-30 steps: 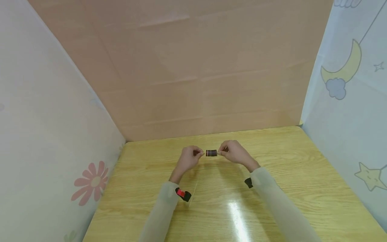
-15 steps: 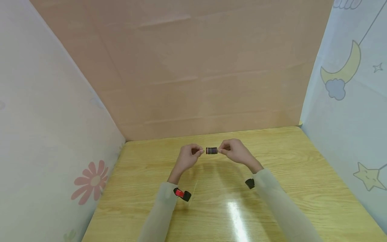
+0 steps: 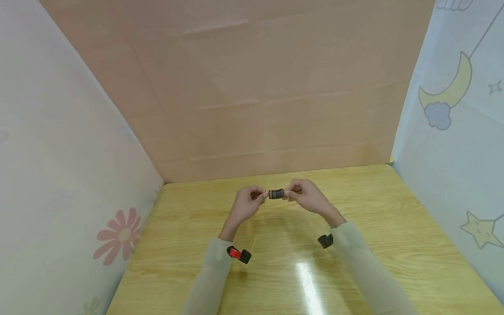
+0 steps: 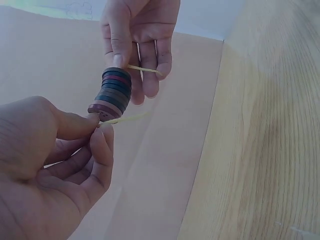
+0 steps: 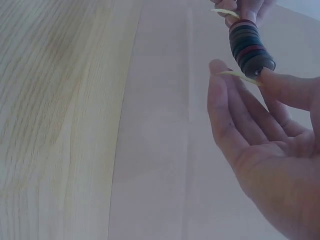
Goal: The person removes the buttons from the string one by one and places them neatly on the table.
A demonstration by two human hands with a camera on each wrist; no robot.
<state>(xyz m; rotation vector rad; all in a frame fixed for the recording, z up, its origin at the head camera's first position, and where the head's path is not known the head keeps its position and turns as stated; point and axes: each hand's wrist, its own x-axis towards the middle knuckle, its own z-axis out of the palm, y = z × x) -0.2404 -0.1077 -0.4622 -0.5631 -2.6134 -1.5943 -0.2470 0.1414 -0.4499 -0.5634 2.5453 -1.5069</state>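
Note:
A stack of round buttons [image 3: 276, 194] in dark green, black and reddish tones is threaded on a thin yellow string [image 4: 131, 118] and held up above the table. At its left end, my left hand [image 3: 244, 205] pinches the string between thumb and forefinger, right against a reddish button with small holes. My right hand [image 3: 311, 199] pinches the string at the other end, its thumb touching the last dark button [image 5: 259, 65]. In the right wrist view, the remaining fingers are extended below a loose yellow tail. The button row bows slightly between the hands.
Beneath the hands lies a wood-grain table [image 3: 189, 262] with a bright light reflection. A plain brownish sheet [image 3: 256, 87] rises behind it. Patterned white walls stand left [image 3: 59, 153] and right [image 3: 441, 175]. Each wrist wears a black strap or camera [image 3: 245, 256].
The button stack has risen slightly. The small gap between my left fingers and the buttons has closed, and the row has gone from nearly straight to slightly bowed.

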